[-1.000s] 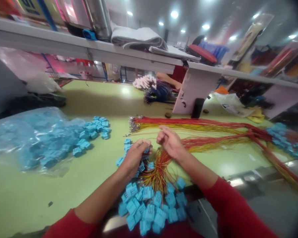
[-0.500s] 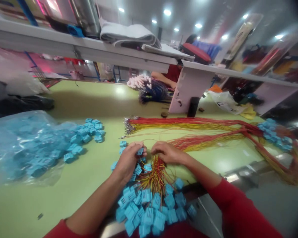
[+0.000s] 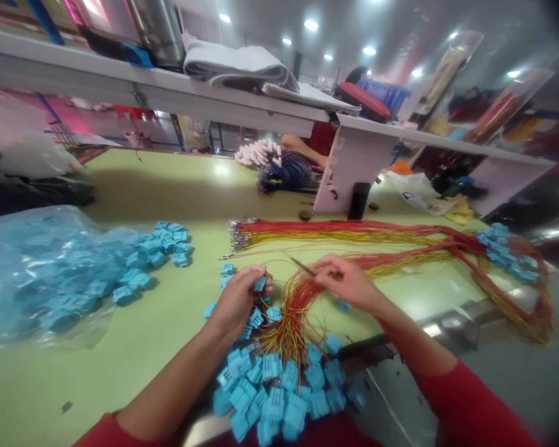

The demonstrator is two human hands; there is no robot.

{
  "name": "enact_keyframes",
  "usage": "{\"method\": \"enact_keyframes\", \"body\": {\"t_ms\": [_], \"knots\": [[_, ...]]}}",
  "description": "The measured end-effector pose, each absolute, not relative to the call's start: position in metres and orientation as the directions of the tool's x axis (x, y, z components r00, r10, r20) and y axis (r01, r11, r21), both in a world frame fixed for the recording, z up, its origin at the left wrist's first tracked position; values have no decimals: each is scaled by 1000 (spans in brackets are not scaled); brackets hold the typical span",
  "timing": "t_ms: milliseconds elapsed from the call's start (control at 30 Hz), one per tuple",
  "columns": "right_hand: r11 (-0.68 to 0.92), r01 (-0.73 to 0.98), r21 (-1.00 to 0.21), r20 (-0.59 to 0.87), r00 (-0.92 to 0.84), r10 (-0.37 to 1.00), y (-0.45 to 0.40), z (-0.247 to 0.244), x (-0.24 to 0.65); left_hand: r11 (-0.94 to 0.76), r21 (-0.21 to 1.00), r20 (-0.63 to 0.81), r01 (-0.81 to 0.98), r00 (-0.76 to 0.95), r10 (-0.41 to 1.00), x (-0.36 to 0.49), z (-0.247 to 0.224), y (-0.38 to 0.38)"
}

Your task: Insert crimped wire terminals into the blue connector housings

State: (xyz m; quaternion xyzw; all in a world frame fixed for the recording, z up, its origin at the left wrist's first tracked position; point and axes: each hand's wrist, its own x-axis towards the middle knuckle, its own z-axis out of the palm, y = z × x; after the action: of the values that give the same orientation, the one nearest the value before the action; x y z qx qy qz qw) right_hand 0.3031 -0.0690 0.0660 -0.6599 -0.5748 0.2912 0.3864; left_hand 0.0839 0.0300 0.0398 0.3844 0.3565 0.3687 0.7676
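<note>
My left hand point(image 3: 242, 297) is closed with a small blue plastic connector point(image 3: 259, 284) pinched at its fingertips. My right hand point(image 3: 347, 282) grips a thin dark tool like a stick point(image 3: 302, 267), its tip pointing left toward my left hand; its exact kind is too blurred to tell. Below and between both hands runs a bundle of red and yellow wires point(image 3: 292, 316). Several blue connectors point(image 3: 274, 403) cluster on the wire ends at the near table edge. More of them lie beside my left forearm.
At left lies a clear bag point(image 3: 32, 273) of blue connectors, with loose ones point(image 3: 168, 242) spilling out. Long red and yellow wires point(image 3: 345, 230) with metal terminals stretch rightward. A shelf point(image 3: 242, 99) crosses behind, near a dark phone-like object point(image 3: 358, 200). Across the table, another person's arm point(image 3: 307, 149) shows.
My right hand has moved right, away from my left hand, and the thin tool now shows in it. My left hand still holds the blue connector. The view has shifted slightly.
</note>
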Motion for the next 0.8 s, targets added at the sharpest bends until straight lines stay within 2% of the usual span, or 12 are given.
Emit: {"method": "enact_keyframes", "body": {"t_ms": [67,133,233,300,367,433,467,633,800], "knots": [[47,438,-898,195,300,934,-67,83,312,438,849,-264,-297,479,837,84,40,30],[124,426,-896,301,379,875,-63,96,320,441,846,-264,-300,483,835,83,40,31],[166,536,-828,404,364,839,-47,103,331,448,842,-265,-300,492,829,84,40,31],[145,663,-734,441,304,845,-25,98,337,452,840,-265,-301,500,824,85,39,31],[64,813,-579,424,234,875,9,89,343,455,836,-263,-306,505,822,86,39,31],[-77,943,-324,282,174,944,49,78,345,454,832,-258,-317,503,825,86,39,31],[-91,957,-275,237,159,958,69,73,346,454,830,-256,-324,501,826,86,39,31],[-140,978,-156,111,158,981,151,50,348,453,814,-246,-364,490,836,84,40,31],[-155,980,-129,68,164,984,177,36,350,452,807,-238,-380,491,838,84,41,32]]}}
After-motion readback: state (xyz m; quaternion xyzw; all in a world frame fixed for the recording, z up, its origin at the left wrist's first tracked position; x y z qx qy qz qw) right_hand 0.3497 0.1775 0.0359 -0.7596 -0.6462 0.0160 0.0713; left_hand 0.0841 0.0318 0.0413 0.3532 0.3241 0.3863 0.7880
